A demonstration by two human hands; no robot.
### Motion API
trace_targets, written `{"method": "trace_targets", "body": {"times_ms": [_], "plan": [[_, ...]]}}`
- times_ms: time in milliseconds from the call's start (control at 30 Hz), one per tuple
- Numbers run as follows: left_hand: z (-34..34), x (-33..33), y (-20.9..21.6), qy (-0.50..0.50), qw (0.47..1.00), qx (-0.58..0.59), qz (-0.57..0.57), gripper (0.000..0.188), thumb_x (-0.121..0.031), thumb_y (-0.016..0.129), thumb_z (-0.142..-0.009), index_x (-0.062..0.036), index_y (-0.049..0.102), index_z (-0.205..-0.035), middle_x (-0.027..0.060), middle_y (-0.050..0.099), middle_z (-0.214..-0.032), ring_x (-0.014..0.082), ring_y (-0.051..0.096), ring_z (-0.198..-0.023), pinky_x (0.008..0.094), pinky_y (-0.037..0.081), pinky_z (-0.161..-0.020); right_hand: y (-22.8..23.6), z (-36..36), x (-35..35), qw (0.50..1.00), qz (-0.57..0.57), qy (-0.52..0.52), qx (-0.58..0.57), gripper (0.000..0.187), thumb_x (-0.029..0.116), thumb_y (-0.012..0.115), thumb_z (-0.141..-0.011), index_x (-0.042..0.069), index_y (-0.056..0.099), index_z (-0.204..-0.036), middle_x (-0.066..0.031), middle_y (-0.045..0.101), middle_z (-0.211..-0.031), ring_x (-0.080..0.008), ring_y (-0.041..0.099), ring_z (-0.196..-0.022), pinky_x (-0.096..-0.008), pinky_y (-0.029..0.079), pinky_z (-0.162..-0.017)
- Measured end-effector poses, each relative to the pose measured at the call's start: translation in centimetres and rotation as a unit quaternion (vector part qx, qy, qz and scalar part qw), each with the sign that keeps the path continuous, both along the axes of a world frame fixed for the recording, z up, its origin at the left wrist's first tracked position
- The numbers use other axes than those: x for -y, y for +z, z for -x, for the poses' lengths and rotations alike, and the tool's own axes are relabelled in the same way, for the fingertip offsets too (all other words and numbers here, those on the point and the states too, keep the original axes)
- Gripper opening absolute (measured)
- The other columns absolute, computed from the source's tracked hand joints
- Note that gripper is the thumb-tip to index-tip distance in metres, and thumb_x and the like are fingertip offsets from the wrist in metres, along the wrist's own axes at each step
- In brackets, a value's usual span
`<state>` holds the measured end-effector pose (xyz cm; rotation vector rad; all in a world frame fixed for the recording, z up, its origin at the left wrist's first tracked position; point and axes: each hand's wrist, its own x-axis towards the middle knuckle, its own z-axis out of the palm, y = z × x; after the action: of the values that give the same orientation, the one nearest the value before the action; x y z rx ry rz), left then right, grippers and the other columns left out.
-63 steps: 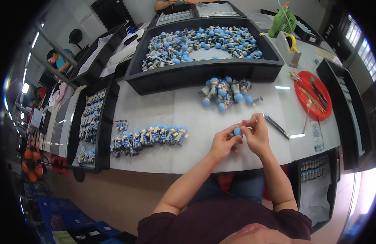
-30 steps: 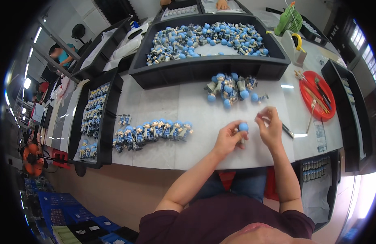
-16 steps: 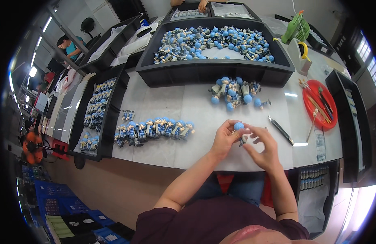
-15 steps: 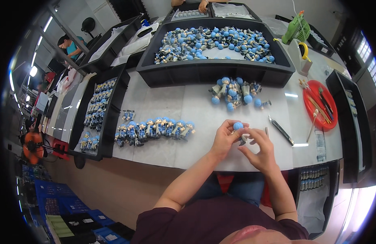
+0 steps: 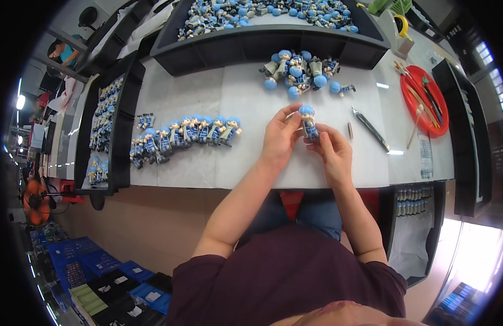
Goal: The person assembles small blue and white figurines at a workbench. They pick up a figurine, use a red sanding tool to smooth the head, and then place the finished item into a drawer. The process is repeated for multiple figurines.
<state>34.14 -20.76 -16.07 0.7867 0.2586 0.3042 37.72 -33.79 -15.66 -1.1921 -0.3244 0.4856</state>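
Between both hands I hold a small blue-haired figurine [image 5: 309,124] upright, its face and blue-and-dark outfit showing. My left hand [image 5: 281,136] pinches it at the head and side, thumb against it. Around its lower end the fingers of my right hand [image 5: 333,152] are closed. Just beyond my hands lies a pile of similar figurines [image 5: 297,73], with one lying apart at its right. To the left, a row of figurines [image 5: 194,130] is laid side by side on the pale table covering [image 5: 191,168].
A large black tray [image 5: 262,48] full of figurines stands at the back. A craft knife [image 5: 371,129] and a short metal piece [image 5: 350,130] lie at right, near a red dish [image 5: 409,98] of brushes and tools. Black trays [image 5: 123,125] flank the table, with tape [image 5: 401,26] behind.
My view has tipped downward, so the table sits higher in the picture. The figurine has been turned from showing mostly its hair to standing upright with its face visible.
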Motion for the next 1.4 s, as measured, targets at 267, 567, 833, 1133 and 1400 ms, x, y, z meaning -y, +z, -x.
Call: {"method": "trace_targets", "body": {"times_ms": [267, 567, 833, 1133, 1400], "plan": [[0.1, 0.1, 0.1, -0.003, 1.0, -0.007, 0.008, 0.03, -0.014, 0.052, -0.089, -0.0024, 0.051, -0.117, 0.007, 0.061, -0.097, 0.0119, 0.058, -0.084, 0.0255, 0.047, -0.074, -0.4, 0.6, -0.1, 1.0, 0.0, -0.004, 0.009, 0.026, 0.012, 0.047, -0.092, -0.005, 0.051, -0.11, -0.013, 0.06, -0.097, -0.0195, 0.061, -0.086, -0.0295, 0.05, -0.075], [0.2, 0.1, -0.3, -0.018, 1.0, 0.009, -0.002, 0.028, -0.012, 0.051, -0.09, -0.0012, 0.053, -0.116, 0.0058, 0.061, -0.097, 0.0115, 0.057, -0.083, 0.026, 0.047, -0.074, -0.1, 0.6, 0.0, 1.0, -0.01, -0.004, -0.023, 0.026, 0.008, 0.046, -0.091, -0.005, 0.046, -0.114, -0.0154, 0.058, -0.102, -0.0204, 0.06, -0.09, -0.0296, 0.048, -0.079], [0.2, 0.1, -0.1, -0.021, 1.0, -0.004, 0.007, 0.029, -0.013, 0.048, -0.091, 0.0005, 0.052, -0.117, 0.0082, 0.061, -0.1, 0.0116, 0.057, -0.083, 0.0269, 0.047, -0.076, -0.5, 0.6, 0.3, 1.0, -0.017, 0.0, -0.012, 0.029, 0.008, 0.05, -0.089, -0.004, 0.043, -0.115, -0.0178, 0.058, -0.102, -0.0212, 0.06, -0.089, -0.0293, 0.048, -0.079], [0.0, 0.6, 0.3, 0.013, 0.995, 0.007, -0.1, 0.036, -0.013, 0.054, -0.088, 0.0031, 0.047, -0.12, 0.0095, 0.06, -0.103, 0.0088, 0.056, -0.083, 0.0237, 0.046, -0.075, -1.1, 0.6, 0.4, 1.0, -0.01, -0.02, 0.008, 0.032, 0.003, 0.054, -0.086, -0.003, 0.042, -0.116, -0.017, 0.057, -0.102, -0.0187, 0.059, -0.088, -0.0292, 0.049, -0.077], [3.9, -4.3, 5.2, 0.116, 0.974, -0.047, -0.187, 0.033, -0.008, 0.063, -0.08, 0.0008, 0.057, -0.112, 0.0022, 0.061, -0.083, 0.0033, 0.052, -0.069, 0.0169, 0.043, -0.063, -0.9, 1.0, 0.4, 0.999, -0.037, -0.005, 0.005, 0.033, 0.011, 0.053, -0.088, 0.0, 0.043, -0.118, -0.0178, 0.049, -0.116, -0.0214, 0.056, -0.091, -0.0281, 0.049, -0.074]]}}
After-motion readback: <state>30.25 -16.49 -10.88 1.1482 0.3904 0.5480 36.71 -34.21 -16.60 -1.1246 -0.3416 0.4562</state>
